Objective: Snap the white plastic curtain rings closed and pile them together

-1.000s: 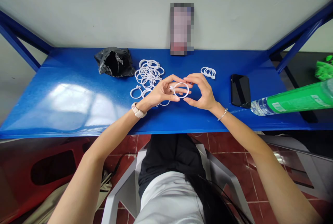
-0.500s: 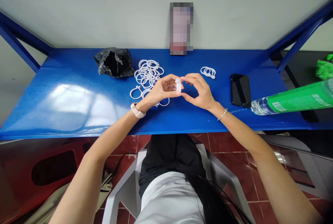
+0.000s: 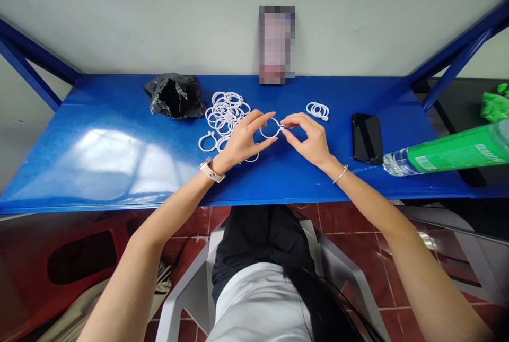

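A white curtain ring (image 3: 261,131) is held up between my two hands, its round opening facing me. My right hand (image 3: 311,139) pinches the small knob on its right side between thumb and fingertips. Around the ring's left part curve the thumb and fingers of my left hand (image 3: 247,138), gripping it by its upper and lower edges; the exact contact is hard to see. Behind and left of my left hand lies a loose pile of similar white rings (image 3: 225,114), partly hidden by that hand. Several more overlapping rings (image 3: 317,110) lie beyond my right hand.
On the blue table (image 3: 119,172) an open black plastic bag (image 3: 175,95) sits left of the pile. A black phone (image 3: 367,138) and a green-labelled bottle (image 3: 453,148) lie at the right. A pixelated upright object (image 3: 275,45) leans against the wall.
The ring has turned from edge-on to face-on. My right fingers have closed onto its knob, and my left thumb and fingers have spread wider around it.
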Tool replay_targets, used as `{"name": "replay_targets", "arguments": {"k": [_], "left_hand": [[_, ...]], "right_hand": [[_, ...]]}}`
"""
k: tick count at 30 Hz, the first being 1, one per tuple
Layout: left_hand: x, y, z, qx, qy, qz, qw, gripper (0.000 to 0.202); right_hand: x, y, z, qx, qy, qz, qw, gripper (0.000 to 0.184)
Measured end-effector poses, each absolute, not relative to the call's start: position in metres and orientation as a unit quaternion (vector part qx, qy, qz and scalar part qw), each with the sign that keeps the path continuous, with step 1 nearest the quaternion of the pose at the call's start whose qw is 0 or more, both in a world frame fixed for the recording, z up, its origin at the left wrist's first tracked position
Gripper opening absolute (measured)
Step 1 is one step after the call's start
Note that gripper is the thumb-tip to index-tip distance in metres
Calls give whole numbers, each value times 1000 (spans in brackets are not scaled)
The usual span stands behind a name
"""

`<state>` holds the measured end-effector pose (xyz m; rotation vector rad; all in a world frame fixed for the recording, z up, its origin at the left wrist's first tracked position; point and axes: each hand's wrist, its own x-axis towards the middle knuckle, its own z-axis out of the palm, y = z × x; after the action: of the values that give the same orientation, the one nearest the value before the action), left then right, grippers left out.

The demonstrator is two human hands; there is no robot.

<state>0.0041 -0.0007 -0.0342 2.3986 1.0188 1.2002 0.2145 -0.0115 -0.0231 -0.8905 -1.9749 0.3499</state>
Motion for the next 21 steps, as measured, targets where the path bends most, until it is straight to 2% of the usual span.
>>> {"name": "replay_targets", "arguments": {"k": [12,21], "left_hand": [[7,-4,-33,827,323,446,113,45],[6,-3,-31,824,319,451,126,48]], "right_hand": [[212,-13,-23,-360,-801,134,460,11],[214,-11,-23,-370,-788,114,478,13]]}}
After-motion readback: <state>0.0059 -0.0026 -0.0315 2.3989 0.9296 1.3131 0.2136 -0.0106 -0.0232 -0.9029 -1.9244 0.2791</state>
